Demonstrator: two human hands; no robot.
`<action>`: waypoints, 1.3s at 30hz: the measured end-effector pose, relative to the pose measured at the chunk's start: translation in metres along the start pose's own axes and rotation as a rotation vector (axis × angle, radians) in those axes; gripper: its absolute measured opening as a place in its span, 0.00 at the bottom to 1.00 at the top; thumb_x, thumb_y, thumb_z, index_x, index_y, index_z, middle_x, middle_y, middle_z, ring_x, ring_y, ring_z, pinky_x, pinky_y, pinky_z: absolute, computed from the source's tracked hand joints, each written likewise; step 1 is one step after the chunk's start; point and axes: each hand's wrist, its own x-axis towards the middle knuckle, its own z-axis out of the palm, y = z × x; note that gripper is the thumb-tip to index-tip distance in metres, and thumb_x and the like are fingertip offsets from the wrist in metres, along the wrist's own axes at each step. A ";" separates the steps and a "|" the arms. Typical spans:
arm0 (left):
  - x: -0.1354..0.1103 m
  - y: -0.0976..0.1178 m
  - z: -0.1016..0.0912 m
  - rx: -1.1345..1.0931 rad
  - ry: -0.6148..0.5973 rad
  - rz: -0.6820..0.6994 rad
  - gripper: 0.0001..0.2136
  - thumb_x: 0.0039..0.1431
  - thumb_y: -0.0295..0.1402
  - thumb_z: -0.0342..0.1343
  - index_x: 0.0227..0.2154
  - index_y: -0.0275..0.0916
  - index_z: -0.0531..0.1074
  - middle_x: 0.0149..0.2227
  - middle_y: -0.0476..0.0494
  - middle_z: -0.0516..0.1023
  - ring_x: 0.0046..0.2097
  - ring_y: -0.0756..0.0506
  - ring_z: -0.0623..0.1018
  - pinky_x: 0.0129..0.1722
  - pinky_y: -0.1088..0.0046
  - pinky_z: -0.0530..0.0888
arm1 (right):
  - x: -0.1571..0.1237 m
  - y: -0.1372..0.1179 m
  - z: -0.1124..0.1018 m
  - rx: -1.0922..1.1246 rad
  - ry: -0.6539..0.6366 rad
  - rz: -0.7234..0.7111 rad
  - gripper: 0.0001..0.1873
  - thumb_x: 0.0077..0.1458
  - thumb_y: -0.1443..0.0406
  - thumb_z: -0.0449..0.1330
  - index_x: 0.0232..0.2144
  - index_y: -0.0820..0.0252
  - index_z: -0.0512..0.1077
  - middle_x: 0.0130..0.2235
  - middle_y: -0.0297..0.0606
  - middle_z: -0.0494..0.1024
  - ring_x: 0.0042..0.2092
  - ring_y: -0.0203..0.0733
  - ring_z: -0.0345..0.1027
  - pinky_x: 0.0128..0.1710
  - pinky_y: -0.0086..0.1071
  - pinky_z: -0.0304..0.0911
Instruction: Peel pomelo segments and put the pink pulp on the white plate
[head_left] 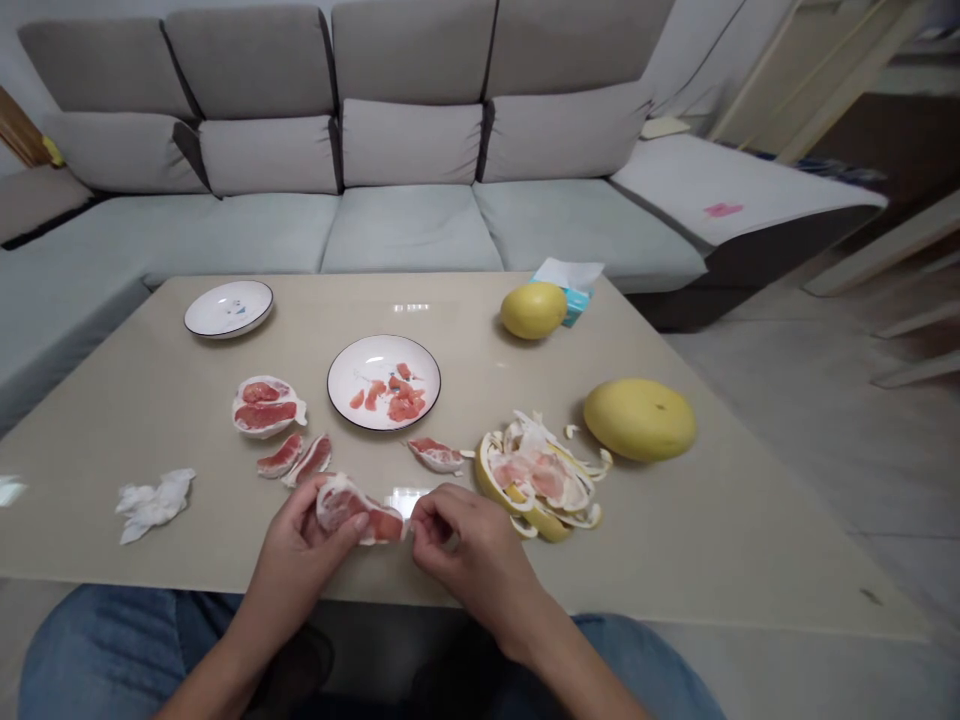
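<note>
In the head view, the only one, the left hand (304, 535) is closed around a pomelo segment (385, 523), thumb on its front, on the person's side of the white plate (351, 368); the right hand (469, 535) has thumb and forefinger drawn together at the segment's right tip, though whether they grip a shred of membrane I cannot tell. Freed pulp (406, 402) lies on that plate, a part-divided pomelo (265, 412) sits left of it, and a heap of peel (556, 525) lies to its right and nearer the person. The step in hand looks like stripping membrane off the flesh; the next move seems to call for a light pinch and a steady left hold, so the soft pulp stays whole
</note>
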 end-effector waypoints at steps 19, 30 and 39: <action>-0.001 -0.001 -0.005 -0.473 0.044 -0.279 0.16 0.49 0.30 0.67 0.40 0.36 0.69 0.35 0.45 0.82 0.37 0.43 0.83 0.38 0.68 0.82 | 0.010 0.025 -0.028 -0.117 0.174 -0.021 0.11 0.58 0.70 0.52 0.38 0.57 0.74 0.38 0.42 0.79 0.39 0.44 0.72 0.36 0.33 0.65; -0.012 0.000 0.017 -0.334 0.118 -0.127 0.19 0.47 0.35 0.66 0.41 0.38 0.68 0.37 0.44 0.82 0.45 0.41 0.81 0.46 0.67 0.76 | 0.007 0.022 -0.022 -0.192 0.096 0.126 0.06 0.58 0.68 0.52 0.37 0.60 0.70 0.34 0.40 0.75 0.34 0.43 0.69 0.33 0.33 0.61; -0.016 -0.010 0.020 -0.145 0.111 0.013 0.10 0.54 0.34 0.61 0.38 0.41 0.69 0.38 0.48 0.77 0.40 0.47 0.79 0.42 0.72 0.76 | 0.000 -0.006 -0.001 0.311 -0.107 0.291 0.22 0.51 0.59 0.65 0.46 0.56 0.64 0.31 0.32 0.74 0.25 0.35 0.65 0.24 0.26 0.60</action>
